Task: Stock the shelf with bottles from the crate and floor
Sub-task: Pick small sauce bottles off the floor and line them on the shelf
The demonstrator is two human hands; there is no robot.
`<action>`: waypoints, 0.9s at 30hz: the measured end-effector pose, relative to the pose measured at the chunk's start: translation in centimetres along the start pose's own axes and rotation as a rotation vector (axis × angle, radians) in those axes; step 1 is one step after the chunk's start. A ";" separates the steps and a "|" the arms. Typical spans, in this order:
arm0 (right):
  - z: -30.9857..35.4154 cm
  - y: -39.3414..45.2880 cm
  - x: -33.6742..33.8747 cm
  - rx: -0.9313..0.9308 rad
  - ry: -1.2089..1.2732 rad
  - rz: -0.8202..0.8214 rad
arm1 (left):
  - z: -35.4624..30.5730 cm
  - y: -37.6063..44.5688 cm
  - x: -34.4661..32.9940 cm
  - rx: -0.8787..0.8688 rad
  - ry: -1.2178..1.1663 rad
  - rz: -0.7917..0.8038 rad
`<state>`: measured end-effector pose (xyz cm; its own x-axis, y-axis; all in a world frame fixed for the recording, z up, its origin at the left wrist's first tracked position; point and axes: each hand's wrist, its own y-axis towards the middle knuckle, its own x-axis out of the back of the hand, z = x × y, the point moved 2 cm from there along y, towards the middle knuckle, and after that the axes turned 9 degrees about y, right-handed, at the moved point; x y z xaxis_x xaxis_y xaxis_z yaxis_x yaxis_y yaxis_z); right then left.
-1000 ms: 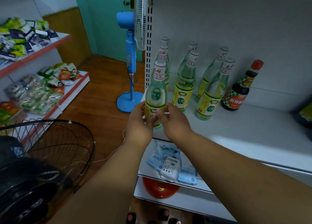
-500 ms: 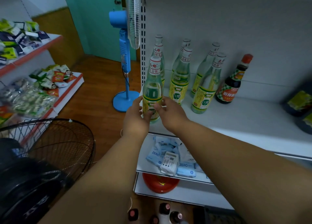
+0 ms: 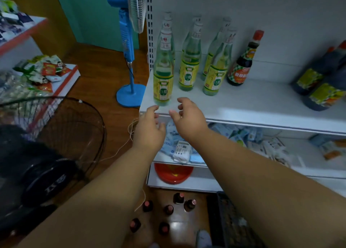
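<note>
A clear bottle with a yellow-green label (image 3: 163, 79) stands upright at the front left corner of the white shelf (image 3: 252, 107). Several like bottles (image 3: 189, 68) stand behind and to its right, then a dark sauce bottle with a red cap (image 3: 243, 64). My left hand (image 3: 148, 128) and my right hand (image 3: 189, 115) hover just in front of and below the front bottle, fingers loosely spread, holding nothing. On the floor below stand several dark bottles with pink caps (image 3: 168, 209). A dark crate (image 3: 230, 221) lies at their right.
A blue pedestal fan (image 3: 129, 42) stands left of the shelf. A black wire fan guard (image 3: 61, 135) sits at my left. Large dark jugs (image 3: 322, 85) stand at the shelf's right. Packets (image 3: 179, 150) fill the lower shelf, above a red basin (image 3: 173, 174).
Both hands held the front bottle at the shelf's corner; they have let go and drawn back toward me. The bottle now stands alone. The view tilted down, showing the floor bottles.
</note>
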<state>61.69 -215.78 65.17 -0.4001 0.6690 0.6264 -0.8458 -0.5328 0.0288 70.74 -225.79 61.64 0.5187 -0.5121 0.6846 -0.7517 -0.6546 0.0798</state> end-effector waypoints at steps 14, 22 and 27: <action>-14.4 -15.1 -2.7 0.059 -0.075 0.274 | 6.6 -20.0 -8.8 0.148 0.204 0.113; -25.2 -20.2 -12.2 -0.087 -0.138 0.470 | 17.9 -26.8 -15.9 0.272 0.338 0.228; -32.4 -22.8 -20.5 -0.141 -0.153 0.556 | 25.7 -28.4 -21.1 0.353 0.244 0.304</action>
<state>77.74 -200.55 26.47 -0.7499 0.2212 0.6235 -0.5669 -0.7006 -0.4333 91.63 -210.68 26.32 0.1572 -0.5914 0.7909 -0.6486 -0.6658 -0.3690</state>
